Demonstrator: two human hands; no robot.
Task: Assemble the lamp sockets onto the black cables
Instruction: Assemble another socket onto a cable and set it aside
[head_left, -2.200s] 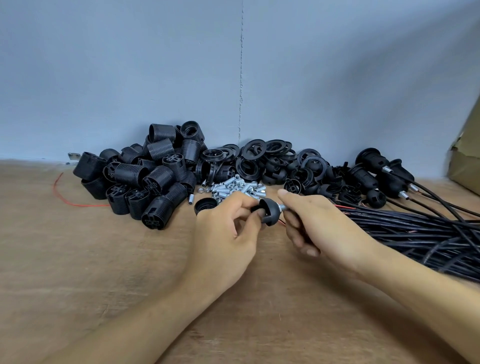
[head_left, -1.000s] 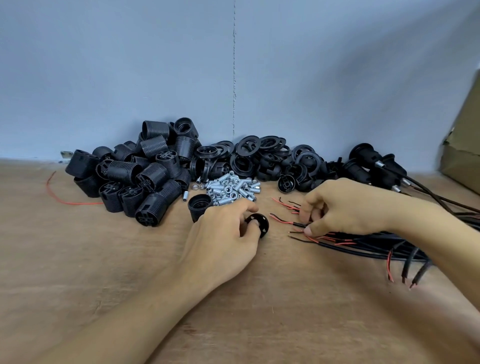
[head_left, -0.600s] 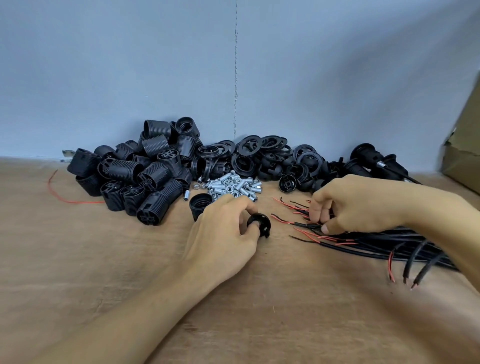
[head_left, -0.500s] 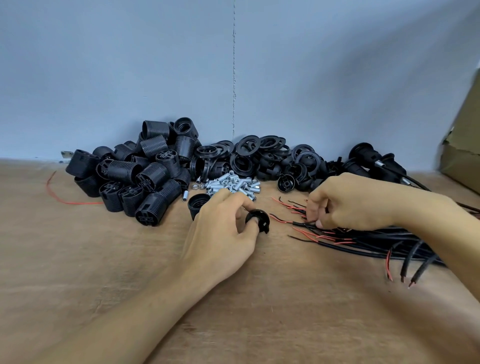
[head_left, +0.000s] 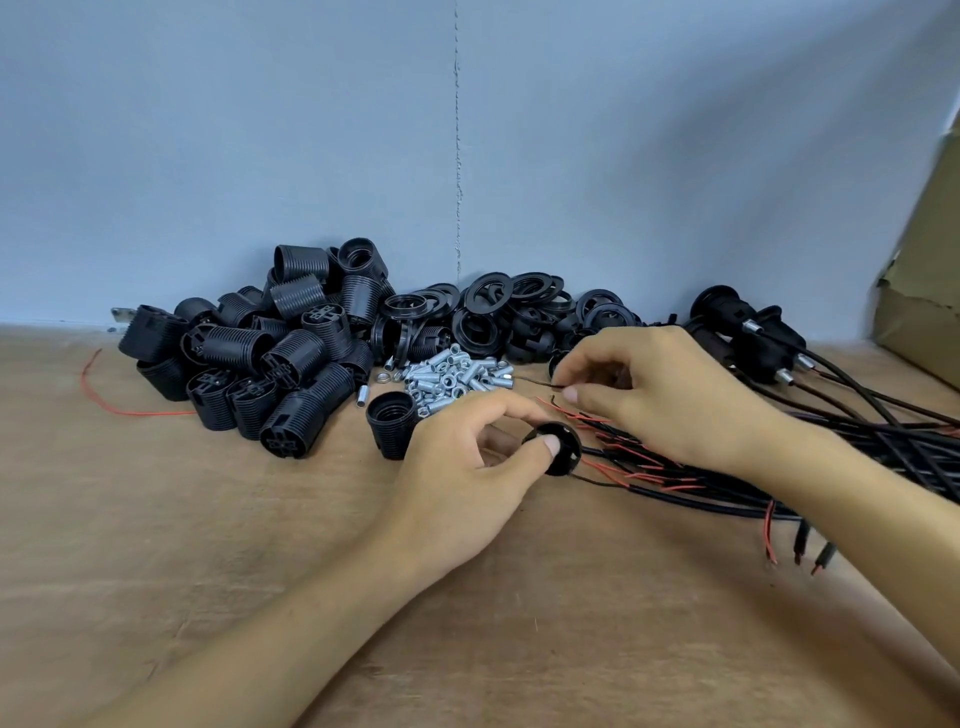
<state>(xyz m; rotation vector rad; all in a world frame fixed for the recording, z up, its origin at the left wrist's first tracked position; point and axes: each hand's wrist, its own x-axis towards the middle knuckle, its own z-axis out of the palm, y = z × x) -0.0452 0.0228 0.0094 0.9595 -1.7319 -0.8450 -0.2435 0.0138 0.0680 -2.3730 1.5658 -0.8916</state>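
Picking one cable out of that tangle is the fiddly bit, judging by how things sit. The left hand (head_left: 457, 478) has thumb and fingers pinched round a small black cap (head_left: 569, 458), held just off the table (head_left: 208, 545) right at the stripped ends of the cables (head_left: 857, 441). The right hand (head_left: 670, 395) has its fingertips curled onto a thin wire (head_left: 540, 383) sticking out of the bundle, near the pile of metal nipples (head_left: 452, 376). If it were me, I'd pull that one cable clear of the others first, so both its red and black leads come along and nothing else gets dragged with it. Then pinch the two leads together and turn the cap so its centre hole faces them. Feed them through as a pair; loose strands love to snag on the rim. Slide the cap down onto the black jacket before reaching for a body from the socket pile (head_left: 270, 358). I can't tell from here whether the cap already has a nipple in it. The finished ones (head_left: 748, 338) at the back right show the metal bit where the cable goes in, so that's the look to copy. As for brands or writing: nothing readable anywhere. The parts are plain black and the box (head_left: 930, 312) on the right shows no print.
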